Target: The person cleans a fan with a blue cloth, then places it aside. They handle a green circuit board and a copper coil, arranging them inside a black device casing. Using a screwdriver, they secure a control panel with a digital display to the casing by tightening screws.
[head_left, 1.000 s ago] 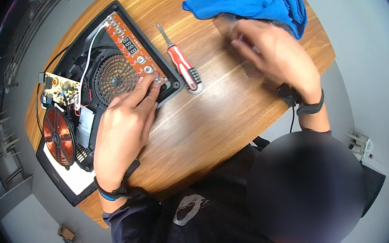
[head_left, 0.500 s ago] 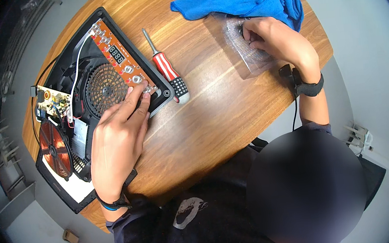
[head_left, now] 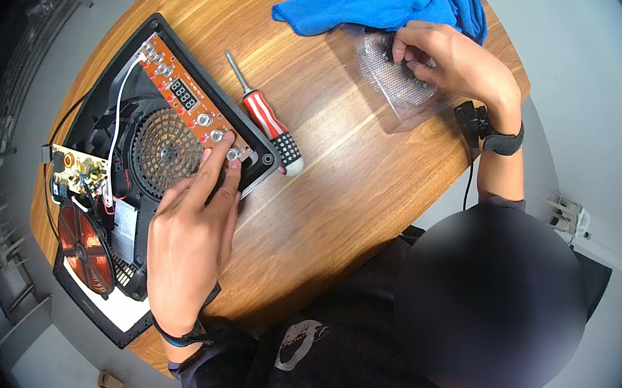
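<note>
My left hand (head_left: 190,233) lies with fingers stretched out at the near end of an orange circuit board (head_left: 194,109) with a digit display and round metal springs. Its fingertips touch the board around the last springs; it grips nothing. The board sits along the right side of an open black appliance housing (head_left: 224,101). My right hand (head_left: 457,65) is over a clear plastic tray (head_left: 379,84), fingers curled and close together. Anything between those fingertips is too small to make out. Dark little pieces lie in the tray beside them.
A red, white and black screwdriver (head_left: 267,123) lies right of the housing. Behind the tray is a crumpled blue cloth (head_left: 352,4). At the housing's left are a copper coil (head_left: 86,252), a pale power board (head_left: 79,169) and loose wires. A black device (head_left: 470,123) sits at my right wrist.
My right hand has shifted slightly to the right over the tray, its fingers still curled. My left fingers stay on the near end of the board. The whole view has moved a little.
</note>
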### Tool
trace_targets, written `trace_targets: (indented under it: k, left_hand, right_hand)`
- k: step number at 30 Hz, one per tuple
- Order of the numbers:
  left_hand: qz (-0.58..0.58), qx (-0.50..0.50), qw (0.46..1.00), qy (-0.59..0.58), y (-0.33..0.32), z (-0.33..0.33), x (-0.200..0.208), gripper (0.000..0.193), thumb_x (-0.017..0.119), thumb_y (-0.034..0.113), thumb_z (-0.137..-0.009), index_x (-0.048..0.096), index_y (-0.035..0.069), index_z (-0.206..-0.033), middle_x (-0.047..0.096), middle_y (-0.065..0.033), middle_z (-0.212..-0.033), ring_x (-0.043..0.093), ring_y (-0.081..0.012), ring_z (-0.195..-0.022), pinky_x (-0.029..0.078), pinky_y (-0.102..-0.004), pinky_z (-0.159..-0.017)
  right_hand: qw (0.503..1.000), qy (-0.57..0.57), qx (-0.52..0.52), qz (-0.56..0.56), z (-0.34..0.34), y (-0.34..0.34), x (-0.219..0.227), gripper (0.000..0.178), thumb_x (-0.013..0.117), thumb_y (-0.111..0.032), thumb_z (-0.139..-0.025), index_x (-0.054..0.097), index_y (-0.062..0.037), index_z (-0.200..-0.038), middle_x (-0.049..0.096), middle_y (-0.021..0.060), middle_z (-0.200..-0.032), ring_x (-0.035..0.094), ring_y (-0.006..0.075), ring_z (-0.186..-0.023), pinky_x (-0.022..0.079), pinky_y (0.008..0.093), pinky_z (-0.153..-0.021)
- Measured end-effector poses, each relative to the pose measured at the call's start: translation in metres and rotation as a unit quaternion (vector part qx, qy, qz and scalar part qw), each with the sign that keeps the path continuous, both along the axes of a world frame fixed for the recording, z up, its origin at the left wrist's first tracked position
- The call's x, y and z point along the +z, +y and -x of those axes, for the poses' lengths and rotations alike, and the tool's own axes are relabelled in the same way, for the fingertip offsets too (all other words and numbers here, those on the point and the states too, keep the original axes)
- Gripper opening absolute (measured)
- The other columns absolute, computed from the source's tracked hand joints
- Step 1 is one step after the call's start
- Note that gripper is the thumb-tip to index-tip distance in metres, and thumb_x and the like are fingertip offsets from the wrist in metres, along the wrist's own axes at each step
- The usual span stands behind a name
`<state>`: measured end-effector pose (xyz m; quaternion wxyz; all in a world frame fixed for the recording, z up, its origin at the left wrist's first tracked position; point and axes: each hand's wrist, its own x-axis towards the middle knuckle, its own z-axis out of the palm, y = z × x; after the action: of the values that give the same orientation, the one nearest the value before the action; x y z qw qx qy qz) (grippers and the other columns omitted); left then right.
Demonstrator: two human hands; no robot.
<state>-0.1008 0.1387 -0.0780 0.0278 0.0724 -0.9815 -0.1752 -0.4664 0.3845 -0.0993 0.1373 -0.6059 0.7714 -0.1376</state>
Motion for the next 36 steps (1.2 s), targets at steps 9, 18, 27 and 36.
trace_targets:
  k: [9, 18, 27, 36]
  left_hand:
    - [0.02, -0.007, 1.0, -0.007, 0.0, 0.003, 0.002, 0.04, 0.081, 0.005, -0.098, 0.08, 0.002, -0.138, 0.069, -0.0104, -0.162, 0.079, -0.0352, -0.111, 0.062, -0.0429, -0.101]
    - [0.025, 0.0, 1.0, -0.008, 0.004, 0.007, 0.006, 0.031, 0.08, 0.008, -0.101, 0.082, -0.003, -0.129, 0.074, -0.0111, -0.155, 0.078, -0.0332, -0.129, 0.062, -0.0423, -0.106]
    - [0.029, -0.006, 1.0, -0.005, 0.002, 0.002, 0.001, 0.038, 0.081, 0.005, -0.098, 0.081, 0.001, -0.136, 0.07, -0.0086, -0.161, 0.078, -0.0343, -0.109, 0.062, -0.042, -0.101]
    - [0.027, 0.002, 1.0, 0.0, 0.005, 0.006, 0.005, 0.029, 0.082, 0.007, -0.099, 0.083, -0.003, -0.126, 0.075, -0.0106, -0.153, 0.078, -0.0313, -0.13, 0.063, -0.0416, -0.105]
  right_hand:
    - [1.0, -0.024, 0.011, 0.005, 0.01, 0.003, -0.004, 0.024, 0.083, 0.008, -0.087, 0.081, 0.0005, -0.11, 0.076, 0.0109, -0.103, 0.076, 0.0265, -0.093, 0.064, 0.0353, -0.087]
    - [0.999, -0.039, -0.002, 0.021, 0.008, 0.009, -0.007, 0.021, 0.083, 0.005, -0.086, 0.079, 0.0021, -0.107, 0.075, 0.0134, -0.102, 0.078, 0.03, -0.097, 0.064, 0.0377, -0.088]
    - [1.0, -0.018, 0.002, 0.01, 0.012, 0.008, -0.006, 0.017, 0.085, 0.006, -0.09, 0.073, 0.0034, -0.101, 0.073, 0.0099, -0.093, 0.075, 0.0236, -0.088, 0.064, 0.0346, -0.083]
    - [0.998, -0.003, -0.052, -0.022, 0.008, 0.009, 0.0, 0.021, 0.087, 0.003, -0.091, 0.074, -0.0002, -0.107, 0.074, 0.0095, -0.093, 0.074, 0.023, -0.086, 0.063, 0.036, -0.084]
